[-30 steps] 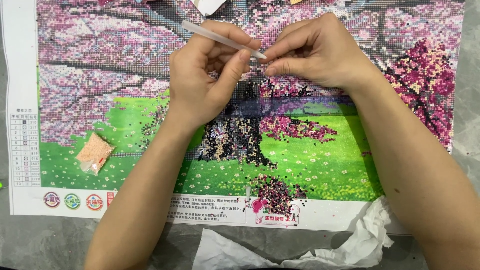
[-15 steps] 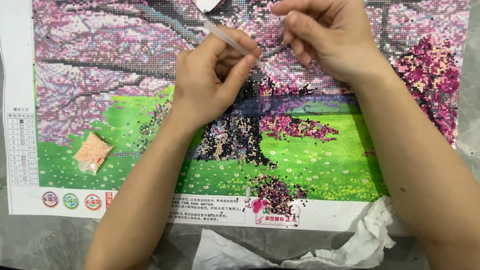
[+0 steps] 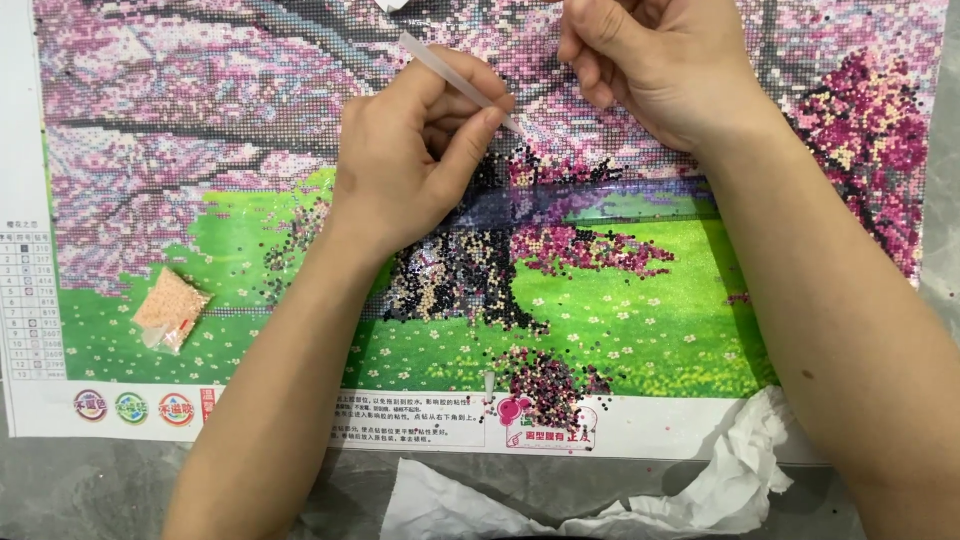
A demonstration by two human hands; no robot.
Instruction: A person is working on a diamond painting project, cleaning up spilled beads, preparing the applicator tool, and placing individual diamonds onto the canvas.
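A slim translucent white plastic applicator pen (image 3: 455, 82) is pinched between the thumb and fingers of the left hand (image 3: 415, 160), its tip angled down onto the pink blossom area of the bead-mosaic canvas of a flowering tree over green grass (image 3: 640, 320). The right hand (image 3: 655, 60) rests curled on the canvas just beside the pen tip, fingers folded in; I cannot tell what, if anything, they pinch. A small clear bag of peach beads (image 3: 170, 307) lies at the canvas's lower left, and crumpled white paper (image 3: 720, 490) sits on the grey tabletop (image 3: 90, 490) below.
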